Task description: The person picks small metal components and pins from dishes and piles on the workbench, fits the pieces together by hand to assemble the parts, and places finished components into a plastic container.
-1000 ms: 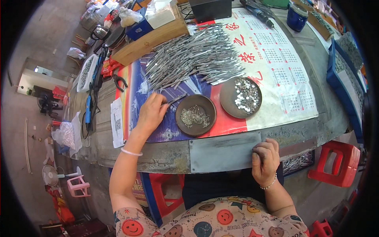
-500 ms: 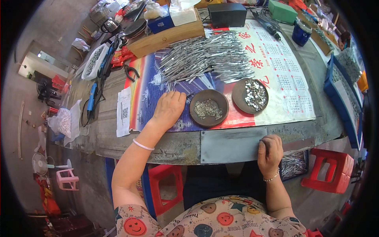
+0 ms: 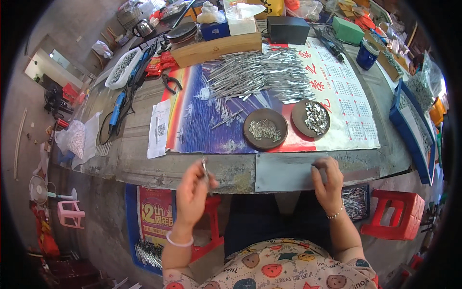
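My left hand [image 3: 191, 195] is raised over the table's front edge, its fingers pinching a thin silver metal strip [image 3: 205, 167]. Near the right end of a grey metal plate [image 3: 284, 174], my right hand [image 3: 328, 185] is curled with thumb and forefinger close together; what they hold, if anything, is too small to make out. Beyond the hands lies a large pile of slim silver metal strips [image 3: 260, 74], with one loose strip [image 3: 227, 119] in front of it. A brown bowl [image 3: 250, 139] holds small wire-like metal pieces. Another brown bowl [image 3: 299, 126] contains small round metal pieces.
A printed calendar sheet [image 3: 353, 130] covers the tabletop. Pliers [image 3: 172, 84], a blue corded tool [image 3: 117, 111] and a white tub [image 3: 114, 82] are at left. A wooden box [image 3: 219, 49] stands behind the pile. At right are a blue tray [image 3: 402, 123] and red stool [image 3: 397, 214].
My left hand has drawn back from beside the pile toward me, now with a metal strip in its fingers. My right hand has stayed by the plate, its fingers shifting slightly.
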A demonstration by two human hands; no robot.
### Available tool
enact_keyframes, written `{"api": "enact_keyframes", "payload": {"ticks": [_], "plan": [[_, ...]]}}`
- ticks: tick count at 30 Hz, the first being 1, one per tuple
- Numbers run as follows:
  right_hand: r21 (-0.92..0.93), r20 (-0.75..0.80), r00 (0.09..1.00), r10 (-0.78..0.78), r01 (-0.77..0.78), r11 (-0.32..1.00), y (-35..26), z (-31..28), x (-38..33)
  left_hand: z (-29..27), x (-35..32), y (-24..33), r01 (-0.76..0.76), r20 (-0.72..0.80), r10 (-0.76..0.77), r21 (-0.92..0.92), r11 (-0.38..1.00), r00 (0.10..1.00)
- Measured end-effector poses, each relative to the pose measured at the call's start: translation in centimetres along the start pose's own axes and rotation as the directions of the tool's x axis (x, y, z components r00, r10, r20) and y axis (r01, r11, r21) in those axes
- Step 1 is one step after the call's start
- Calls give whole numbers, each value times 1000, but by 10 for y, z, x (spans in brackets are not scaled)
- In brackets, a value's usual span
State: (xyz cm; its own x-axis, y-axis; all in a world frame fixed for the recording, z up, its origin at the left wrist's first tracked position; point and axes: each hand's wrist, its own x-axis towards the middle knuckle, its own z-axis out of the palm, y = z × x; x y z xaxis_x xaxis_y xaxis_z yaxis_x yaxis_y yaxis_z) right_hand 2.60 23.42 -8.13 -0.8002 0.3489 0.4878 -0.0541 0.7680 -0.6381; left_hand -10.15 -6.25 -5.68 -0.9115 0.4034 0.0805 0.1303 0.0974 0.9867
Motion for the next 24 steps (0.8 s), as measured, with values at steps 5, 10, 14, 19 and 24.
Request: {"api": "enact_keyframes", "payload": {"ticks": [5, 10, 14, 19, 24], "plan": [[-43, 253, 948, -195, 212, 976, -35, 22, 56, 35, -70, -21, 183, 115, -147, -428, 885, 982], [-246, 464, 857, -226, 370, 896, -16, 74, 94, 64, -106, -20, 322, 229, -232, -540, 778, 945], [-376, 536, 829, -160, 404, 834, -9, 98, 111, 68, -123, -25, 363, 325, -214, -519, 774, 921], [-373, 535, 828, -167, 408, 833, -2, 107, 125, 66, -132, -31, 392, 347, -241, -476, 788, 906], [-180, 529, 828, -184, 321, 930, 5, 103, 134, 68, -129, -30, 387, 339, -245, -461, 798, 908]]}}
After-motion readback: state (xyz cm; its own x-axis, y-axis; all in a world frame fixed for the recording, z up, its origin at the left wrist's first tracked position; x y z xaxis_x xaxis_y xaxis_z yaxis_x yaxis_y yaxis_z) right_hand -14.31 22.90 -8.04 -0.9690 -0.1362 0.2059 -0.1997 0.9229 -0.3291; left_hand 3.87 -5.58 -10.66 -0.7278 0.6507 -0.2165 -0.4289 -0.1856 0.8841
